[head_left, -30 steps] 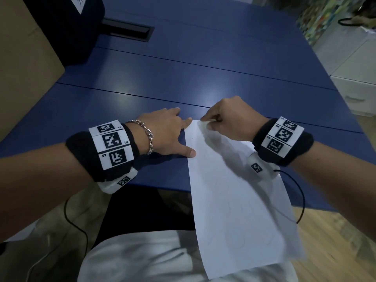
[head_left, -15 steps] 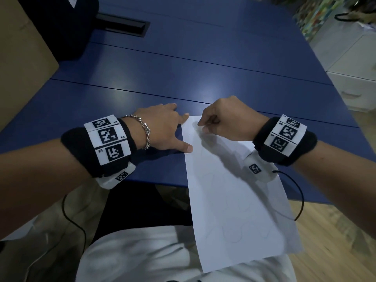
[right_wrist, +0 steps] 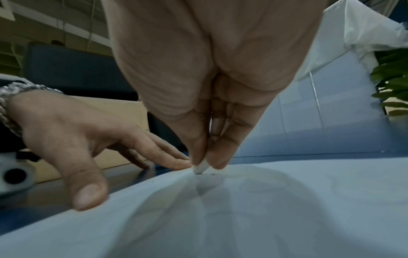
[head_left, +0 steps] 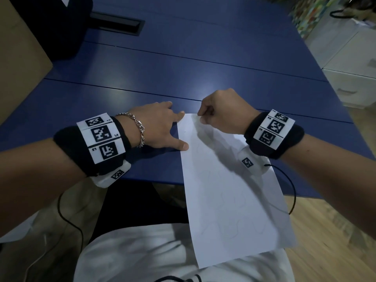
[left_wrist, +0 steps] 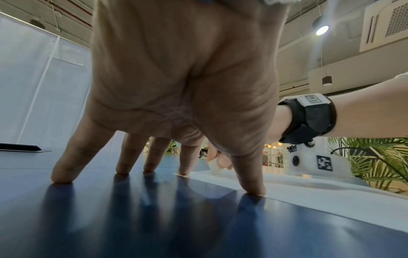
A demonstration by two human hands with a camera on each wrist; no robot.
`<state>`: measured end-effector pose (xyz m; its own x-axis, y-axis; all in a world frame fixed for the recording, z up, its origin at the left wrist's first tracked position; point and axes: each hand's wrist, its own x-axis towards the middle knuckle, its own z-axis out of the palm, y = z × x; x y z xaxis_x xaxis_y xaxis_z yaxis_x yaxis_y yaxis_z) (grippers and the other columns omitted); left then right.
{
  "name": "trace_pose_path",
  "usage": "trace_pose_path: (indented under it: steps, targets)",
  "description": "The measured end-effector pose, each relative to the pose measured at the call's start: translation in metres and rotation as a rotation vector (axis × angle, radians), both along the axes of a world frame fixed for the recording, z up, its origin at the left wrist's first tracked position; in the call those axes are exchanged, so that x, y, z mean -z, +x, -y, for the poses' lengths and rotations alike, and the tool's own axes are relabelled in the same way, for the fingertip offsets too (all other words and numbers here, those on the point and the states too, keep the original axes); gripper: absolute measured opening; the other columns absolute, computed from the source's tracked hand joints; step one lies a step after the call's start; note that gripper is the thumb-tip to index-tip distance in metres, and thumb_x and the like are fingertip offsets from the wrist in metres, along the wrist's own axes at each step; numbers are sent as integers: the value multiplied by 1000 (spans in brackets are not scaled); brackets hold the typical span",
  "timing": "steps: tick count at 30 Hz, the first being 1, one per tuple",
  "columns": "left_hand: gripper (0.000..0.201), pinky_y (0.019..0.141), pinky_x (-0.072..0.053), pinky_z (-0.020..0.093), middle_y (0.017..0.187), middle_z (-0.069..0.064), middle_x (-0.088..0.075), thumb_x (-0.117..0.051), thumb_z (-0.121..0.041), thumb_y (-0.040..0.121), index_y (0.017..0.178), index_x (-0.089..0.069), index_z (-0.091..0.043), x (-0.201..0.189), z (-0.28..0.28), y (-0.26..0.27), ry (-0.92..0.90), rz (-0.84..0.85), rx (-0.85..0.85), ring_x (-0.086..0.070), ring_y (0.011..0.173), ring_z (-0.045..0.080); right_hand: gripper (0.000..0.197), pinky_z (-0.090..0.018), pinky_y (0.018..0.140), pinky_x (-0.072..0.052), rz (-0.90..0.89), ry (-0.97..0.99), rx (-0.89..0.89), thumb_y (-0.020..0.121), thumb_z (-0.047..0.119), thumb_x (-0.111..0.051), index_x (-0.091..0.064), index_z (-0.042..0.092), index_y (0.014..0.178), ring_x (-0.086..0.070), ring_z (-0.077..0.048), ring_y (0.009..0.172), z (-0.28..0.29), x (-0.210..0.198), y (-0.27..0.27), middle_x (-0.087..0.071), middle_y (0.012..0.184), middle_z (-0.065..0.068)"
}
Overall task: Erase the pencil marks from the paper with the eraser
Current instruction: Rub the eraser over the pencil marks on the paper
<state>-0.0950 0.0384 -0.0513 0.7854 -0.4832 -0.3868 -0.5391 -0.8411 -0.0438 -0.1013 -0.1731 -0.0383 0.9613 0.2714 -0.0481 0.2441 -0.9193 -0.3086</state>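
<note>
Paper lies lengthwise on the blue table, far end on the tabletop, near end hanging past the table edge over the person's lap. Thin and floppy — it will buckle or skid under a sideways rub unless pinned close to the stroke.

Right hand sits at the paper's far edge, thumb and fingers curled and pinching a small white eraser, its tip down on the sheet. The eraser is a tiny nub, so the grip has to stay low, right at the tip. It looks soft and light; short strokes are safer than long ones.

Left hand is at the paper's far-left corner, fingers spread and straight, holding nothing. Its thumb presses on the paper's left edge and its index tip touches the corner; the other fingertips are on the table beside it.

Faint pencil marks show toward the paper's near half — that overhanging part has no backing, so my guess is the sheet needs sliding up the table before erasing there.
</note>
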Motion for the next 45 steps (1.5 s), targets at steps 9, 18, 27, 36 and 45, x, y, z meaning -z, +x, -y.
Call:
trace_pose_path:
  steps: [9,18,27,36,45]
  targets:
    - [120,112,-44,51,169,7,-20,-43,-100,68,165,-14,-35,4,-1,3,-14,-6,1,-31,152,30,16,-30,84,-58,-5,0,2,87,12,-71,-81,19,97,-69,-12,82,-1,-2,0,-77,84,8]
    - [117,109,-46,52,169,6,-21,-43,-98,70,165,-14,-36,4,-1,2,-16,8,4,-34,150,29,18,-25,78,-54,-8,-30,-43,88,10,-68,-80,18,99,-68,-13,81,-7,-4,-8,-71,77,12]
    - [126,110,-45,53,169,9,-20,-36,-105,60,164,-14,-37,10,-3,6,-42,-3,8,-31,152,31,18,-24,75,-50,-3,-34,-81,88,12,-68,-81,19,100,-67,-13,81,-10,-4,-11,-75,85,9]
    - [131,110,-45,53,171,7,-17,-32,-106,53,164,-14,-38,10,-3,6,-52,0,-3,-28,153,29,16,-21,71,-46,-26,-46,-124,88,15,-69,-80,21,99,-61,-11,77,-11,-4,-13,-60,70,20]
    - [130,107,-48,54,169,4,-21,-32,-106,52,163,-16,-40,8,-4,6,-55,-4,-12,-31,152,27,17,-23,76,-46,-37,-53,-107,88,14,-68,-79,20,98,-63,-13,79,-17,-4,-11,-67,77,14]
